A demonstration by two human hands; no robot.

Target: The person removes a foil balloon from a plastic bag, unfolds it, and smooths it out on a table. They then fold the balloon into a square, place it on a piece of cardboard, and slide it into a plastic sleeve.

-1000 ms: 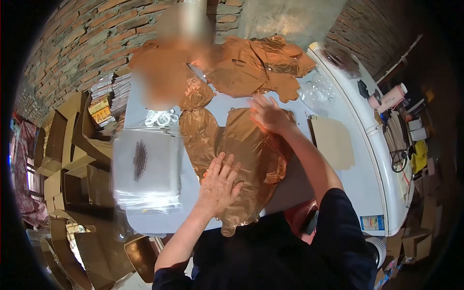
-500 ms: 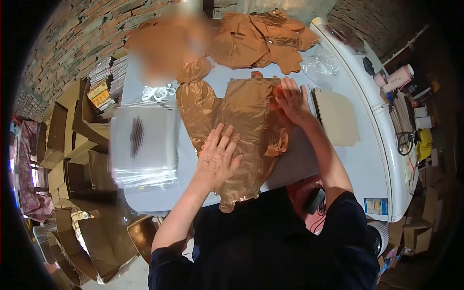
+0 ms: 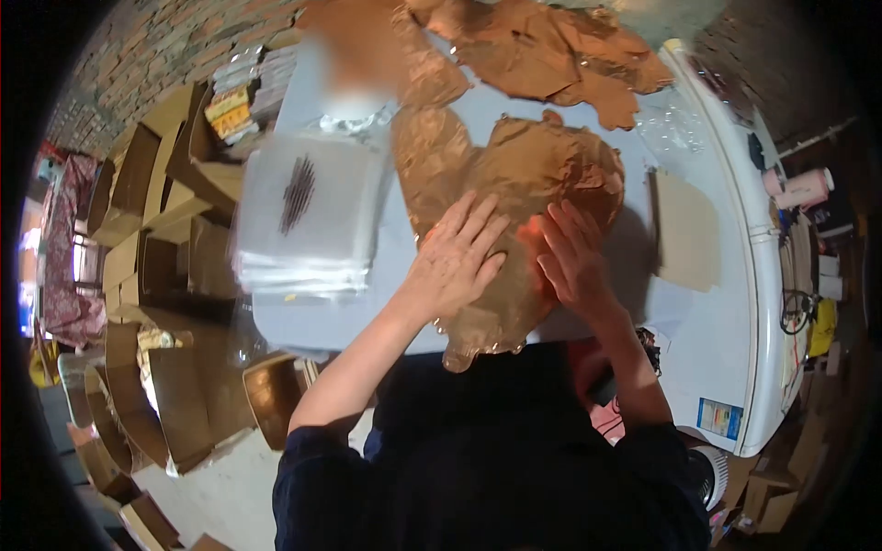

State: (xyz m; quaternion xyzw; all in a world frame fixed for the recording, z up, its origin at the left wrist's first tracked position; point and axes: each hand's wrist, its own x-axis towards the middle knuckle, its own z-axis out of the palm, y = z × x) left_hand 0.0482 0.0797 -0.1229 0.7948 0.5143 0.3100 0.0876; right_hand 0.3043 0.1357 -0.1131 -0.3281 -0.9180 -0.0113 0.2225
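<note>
A copper-coloured foil balloon (image 3: 542, 151) lies spread on the table in front of me, creased and looking mostly flat. My left hand (image 3: 455, 257) rests on its left side, palm down with the fingers stretched out. On its lower right part lies my right hand (image 3: 574, 257), fingers extended and slightly apart. Another piece of the copper foil (image 3: 432, 165) sits beside it on the left. Toward the far edge is a heap of similar foil pieces (image 3: 551, 55).
A stack of clear plastic sleeves (image 3: 312, 211) lies left on the white table (image 3: 698, 340). Tan card sheets (image 3: 689, 230) and a crumpled clear bag (image 3: 675, 129) are at right. Open cardboard boxes (image 3: 193, 395) stand left. A white appliance (image 3: 763, 303) borders the right side.
My right hand has come down from the balloon's upper right edge to its lower right part. The balloon's upper right has spread wider. The camera view has shifted.
</note>
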